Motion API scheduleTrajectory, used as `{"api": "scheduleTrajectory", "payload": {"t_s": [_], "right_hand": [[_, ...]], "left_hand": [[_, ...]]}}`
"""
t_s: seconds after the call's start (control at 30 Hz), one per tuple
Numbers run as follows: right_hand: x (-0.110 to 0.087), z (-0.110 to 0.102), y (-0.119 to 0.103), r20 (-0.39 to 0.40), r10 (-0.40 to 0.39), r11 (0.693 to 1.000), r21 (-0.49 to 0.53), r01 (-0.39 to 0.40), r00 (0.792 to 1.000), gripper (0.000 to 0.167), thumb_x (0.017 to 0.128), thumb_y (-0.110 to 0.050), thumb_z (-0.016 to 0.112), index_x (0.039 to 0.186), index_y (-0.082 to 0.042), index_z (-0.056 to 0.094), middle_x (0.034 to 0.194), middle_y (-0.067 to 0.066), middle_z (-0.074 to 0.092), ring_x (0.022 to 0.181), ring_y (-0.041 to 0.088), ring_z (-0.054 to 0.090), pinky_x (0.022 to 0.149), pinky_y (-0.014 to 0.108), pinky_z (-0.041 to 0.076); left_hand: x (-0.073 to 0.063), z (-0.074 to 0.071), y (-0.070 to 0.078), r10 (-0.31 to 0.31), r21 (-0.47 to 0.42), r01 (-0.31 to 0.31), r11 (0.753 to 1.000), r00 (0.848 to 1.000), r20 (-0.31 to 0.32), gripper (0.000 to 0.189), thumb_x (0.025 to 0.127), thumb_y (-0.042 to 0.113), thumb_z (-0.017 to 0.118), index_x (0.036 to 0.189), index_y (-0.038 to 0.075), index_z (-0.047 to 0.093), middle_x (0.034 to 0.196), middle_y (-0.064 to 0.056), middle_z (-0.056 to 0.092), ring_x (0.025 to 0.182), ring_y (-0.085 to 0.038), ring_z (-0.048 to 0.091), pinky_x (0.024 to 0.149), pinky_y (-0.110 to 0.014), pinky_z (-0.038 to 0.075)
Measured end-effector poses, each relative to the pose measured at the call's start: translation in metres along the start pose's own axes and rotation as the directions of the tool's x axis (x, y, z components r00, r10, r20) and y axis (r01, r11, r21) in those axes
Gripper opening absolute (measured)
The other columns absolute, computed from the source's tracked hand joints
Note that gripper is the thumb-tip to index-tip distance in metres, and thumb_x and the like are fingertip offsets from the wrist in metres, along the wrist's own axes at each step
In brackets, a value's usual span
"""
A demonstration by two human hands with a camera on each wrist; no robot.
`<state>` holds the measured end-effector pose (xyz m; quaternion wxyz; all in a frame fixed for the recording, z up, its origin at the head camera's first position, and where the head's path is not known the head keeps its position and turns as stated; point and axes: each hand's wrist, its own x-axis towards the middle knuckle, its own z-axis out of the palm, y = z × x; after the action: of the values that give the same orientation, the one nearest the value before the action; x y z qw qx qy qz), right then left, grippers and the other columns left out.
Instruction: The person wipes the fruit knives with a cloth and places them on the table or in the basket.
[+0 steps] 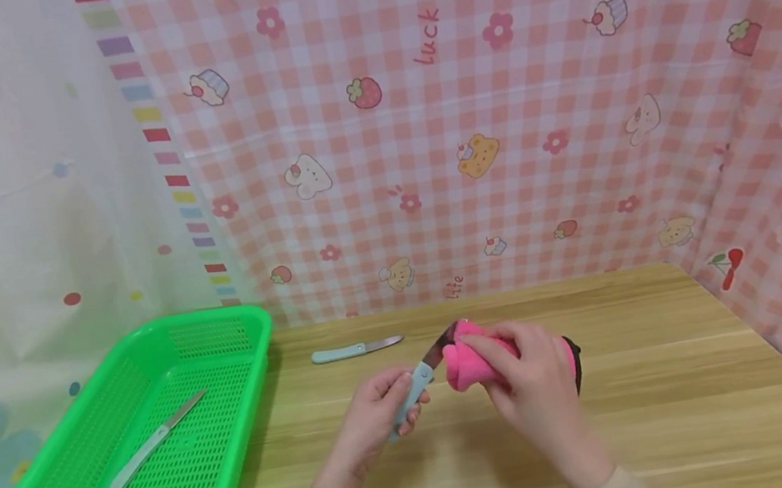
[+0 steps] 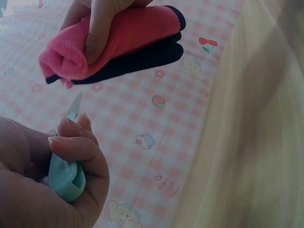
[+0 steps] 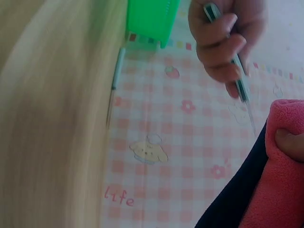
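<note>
My left hand grips a small knife by its light blue handle, the blade slanting up and to the right. In the left wrist view the fingers curl round that handle. A folded pink cloth with a dark edge is held in my right hand, thumb on top. In the head view the cloth's end lies over or beside the blade tip; whether they touch I cannot tell. The right wrist view shows the cloth close to the blade.
A green plastic basket stands at the left, with another knife lying in it. A third knife lies on the wooden table toward the back. Checked pink fabric hangs behind the table and along its right side.
</note>
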<state>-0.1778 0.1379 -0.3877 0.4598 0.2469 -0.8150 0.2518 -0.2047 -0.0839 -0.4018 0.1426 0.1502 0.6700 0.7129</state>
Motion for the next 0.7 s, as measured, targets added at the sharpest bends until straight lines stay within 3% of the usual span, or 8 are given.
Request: {"api": "scheduleTrajectory", "payload": {"t_s": [0.3,0.7], "right_hand": [[-0.004,0.011,-0.006,0.001,-0.037,0.999,-0.002,0.037,0.999,0.039,0.074,-0.002,0.077,0.108,-0.019,0.074,0.101,0.010,0.062,0.084,0.030,0.057,0.071,0.046,0.046],[-0.006,0.011,-0.003,0.010,0.004,0.998,-0.060,-0.003,1.000,0.036,0.075,-0.002,0.075,0.107,-0.019,0.075,0.103,0.012,0.063,0.086,0.032,0.058,0.072,0.049,0.045]], "left_hand": [[-0.001,0.005,-0.002,0.002,-0.015,-0.001,1.000,0.999,0.041,0.029,0.106,0.011,0.043,0.112,-0.013,0.058,0.084,-0.004,0.062,0.061,-0.007,0.051,0.052,-0.016,0.042],[-0.001,0.011,-0.002,0.000,-0.016,0.001,1.000,0.998,0.056,0.028,0.105,0.009,0.045,0.114,-0.015,0.056,0.082,-0.005,0.061,0.060,-0.007,0.049,0.049,-0.016,0.041]]}}
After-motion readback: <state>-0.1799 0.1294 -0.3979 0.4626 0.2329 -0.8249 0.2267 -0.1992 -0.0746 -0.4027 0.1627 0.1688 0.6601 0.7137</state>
